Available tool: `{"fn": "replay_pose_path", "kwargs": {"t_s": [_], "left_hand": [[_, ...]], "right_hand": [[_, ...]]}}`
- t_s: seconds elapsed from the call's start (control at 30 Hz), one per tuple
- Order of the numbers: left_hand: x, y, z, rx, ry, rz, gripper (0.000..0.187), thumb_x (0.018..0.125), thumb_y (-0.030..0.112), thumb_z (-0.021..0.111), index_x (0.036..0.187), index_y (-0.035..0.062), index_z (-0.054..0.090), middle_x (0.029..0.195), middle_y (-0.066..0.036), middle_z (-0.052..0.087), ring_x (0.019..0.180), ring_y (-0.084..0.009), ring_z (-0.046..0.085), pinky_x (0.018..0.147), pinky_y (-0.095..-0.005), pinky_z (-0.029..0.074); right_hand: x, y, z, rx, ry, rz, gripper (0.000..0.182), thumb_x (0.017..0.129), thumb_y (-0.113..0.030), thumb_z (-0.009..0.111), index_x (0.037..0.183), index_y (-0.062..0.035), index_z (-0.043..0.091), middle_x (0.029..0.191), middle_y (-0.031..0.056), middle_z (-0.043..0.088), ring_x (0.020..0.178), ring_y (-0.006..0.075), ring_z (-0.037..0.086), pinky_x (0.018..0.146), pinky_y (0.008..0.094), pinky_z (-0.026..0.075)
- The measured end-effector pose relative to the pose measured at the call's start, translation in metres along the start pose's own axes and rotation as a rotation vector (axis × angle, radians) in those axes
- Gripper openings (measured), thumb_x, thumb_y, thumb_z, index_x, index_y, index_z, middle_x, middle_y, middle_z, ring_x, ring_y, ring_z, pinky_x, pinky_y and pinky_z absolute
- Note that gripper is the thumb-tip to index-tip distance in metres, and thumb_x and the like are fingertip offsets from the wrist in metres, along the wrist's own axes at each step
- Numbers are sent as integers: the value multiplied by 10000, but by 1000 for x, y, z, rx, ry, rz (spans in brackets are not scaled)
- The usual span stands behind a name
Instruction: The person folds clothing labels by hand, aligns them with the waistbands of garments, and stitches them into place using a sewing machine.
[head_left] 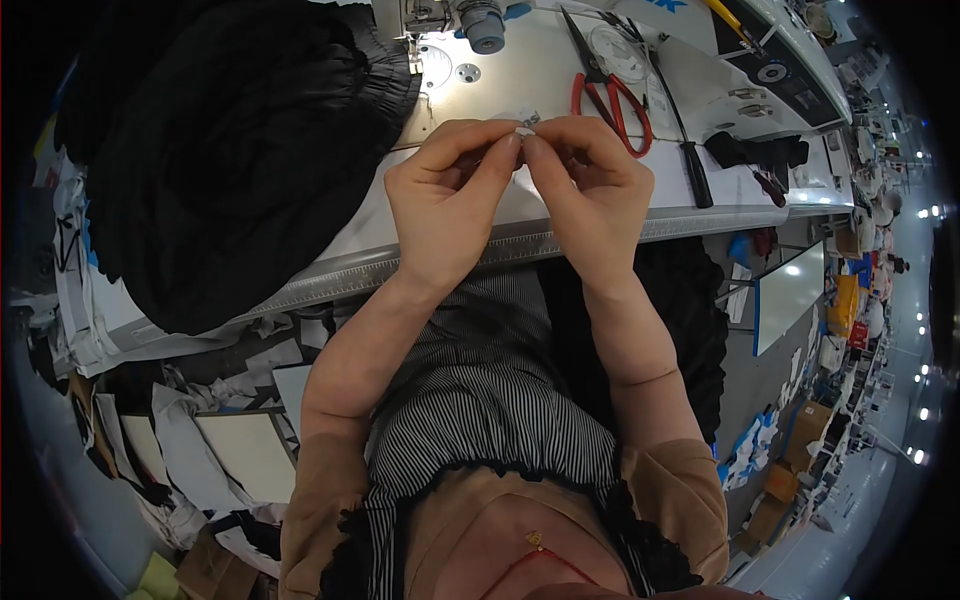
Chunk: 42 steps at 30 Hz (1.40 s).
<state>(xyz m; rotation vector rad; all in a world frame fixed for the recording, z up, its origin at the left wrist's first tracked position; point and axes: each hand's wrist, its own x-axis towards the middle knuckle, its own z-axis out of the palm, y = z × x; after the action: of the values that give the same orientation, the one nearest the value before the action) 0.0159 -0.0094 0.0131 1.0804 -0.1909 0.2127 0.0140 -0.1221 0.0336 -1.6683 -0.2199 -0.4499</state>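
Observation:
My left hand [445, 200] and my right hand [592, 188] meet above the front of the sewing table, fingertips pinched together. Between them is a small white piece [524, 131], too small to name. Just behind the fingers lies the sewing machine's lit metal plate [470, 98], with the presser foot [415, 55] at its left. Gathered black fabric [230, 160] is heaped to the left of my left hand, its elastic-looking edge near the needle area. Red-handled scissors [612, 100] lie just beyond my right hand, blades pointing away.
A black-handled screwdriver [697, 178] and a black cloth scrap [757, 150] lie on the right of the table. A measuring tape [345, 283] runs along the front edge. More black fabric [680, 330] hangs at my right. Fabric pieces [190, 440] are piled at lower left.

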Motion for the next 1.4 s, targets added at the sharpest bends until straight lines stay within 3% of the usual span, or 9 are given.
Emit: {"fn": "replay_pose_path", "kwargs": {"t_s": [0.17,0.43,0.5,0.63,1.03,1.1,1.2,1.27,1.4], "left_hand": [[1,5,-2,-53,-32,-114,144,807,-29,556,941,-56,601,887,-86,602,801,-121,593,730,-220,497],[5,15,-9,90,-96,-80,148,799,-43,552,944,-64,571,854,-112,616,778,-159,626,710,-234,516],[6,20,-6,72,-87,-81,153,794,-48,554,947,-63,562,844,-117,618,773,-163,629,703,-233,518],[8,21,-13,163,-147,-167,173,792,-42,564,963,-61,548,840,-122,624,769,-174,633,677,-232,515],[15,17,-27,144,-191,-284,175,804,21,585,957,-62,587,820,-124,643,751,-171,641,654,-227,523],[14,16,-27,146,-184,-301,186,803,23,587,970,-62,584,824,-126,642,760,-173,641,656,-227,524],[13,14,-28,53,-173,-334,206,799,8,582,991,-66,576,845,-133,638,791,-174,637,672,-221,519],[12,15,-29,241,-220,-253,216,796,-15,567,1003,-75,567,865,-139,635,818,-176,631,700,-217,513],[11,16,-25,186,-186,-253,210,792,-29,556,995,-80,567,872,-138,635,825,-173,629,717,-216,507]], "right_hand": [[4,-1,-7,32,-78,63,78,739,-6,612,817,2,603,792,45,584,624,80,565,549,184,432],[11,-12,-21,30,-184,102,67,736,-22,618,799,0,617,844,60,602,663,82,557,571,193,428],[14,-8,-23,-27,-315,104,74,714,-23,623,784,0,618,860,70,620,653,78,555,544,188,409],[14,-6,-21,-137,-306,8,84,698,-20,618,780,0,618,846,72,631,654,75,559,523,183,395],[15,2,-17,-11,-332,174,67,718,-34,615,780,-7,620,820,48,617,675,81,568,538,186,420],[15,-3,-16,-100,-345,171,84,753,37,582,836,37,597,888,70,578,784,123,573,704,240,485],[15,1,-16,-126,-338,162,83,751,32,586,832,30,604,890,73,579,774,126,577,684,238,489],[14,3,-15,-134,-330,163,79,748,26,590,826,25,607,887,74,583,766,125,579,672,234,488],[15,3,-12,-211,-323,130,68,744,1,601,810,10,616,857,65,601,741,113,582,635,215,475]]}}
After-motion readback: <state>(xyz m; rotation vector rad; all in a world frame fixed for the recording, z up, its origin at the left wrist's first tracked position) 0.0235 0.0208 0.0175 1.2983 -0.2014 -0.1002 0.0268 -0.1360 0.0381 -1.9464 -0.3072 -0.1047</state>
